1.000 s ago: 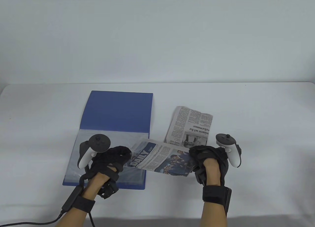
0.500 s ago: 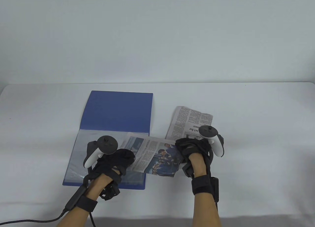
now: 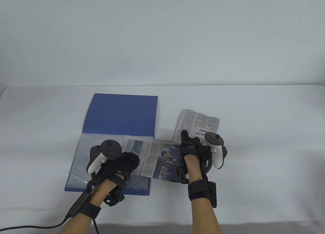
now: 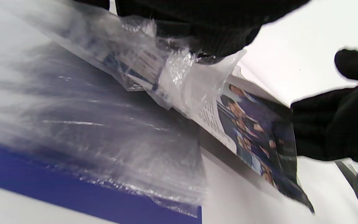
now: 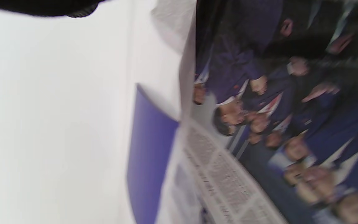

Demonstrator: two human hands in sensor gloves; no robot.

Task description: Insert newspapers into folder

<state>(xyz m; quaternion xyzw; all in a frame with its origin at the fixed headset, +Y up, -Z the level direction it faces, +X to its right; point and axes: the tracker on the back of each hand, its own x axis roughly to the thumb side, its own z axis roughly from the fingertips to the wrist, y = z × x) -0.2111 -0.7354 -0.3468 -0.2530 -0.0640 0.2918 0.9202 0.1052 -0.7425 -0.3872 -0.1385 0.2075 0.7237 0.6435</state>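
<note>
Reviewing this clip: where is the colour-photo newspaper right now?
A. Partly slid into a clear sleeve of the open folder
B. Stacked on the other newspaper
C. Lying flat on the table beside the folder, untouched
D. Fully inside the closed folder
A: the colour-photo newspaper has its left end under the clear sleeve of the open blue folder, its right end gripped by the right hand.
</note>
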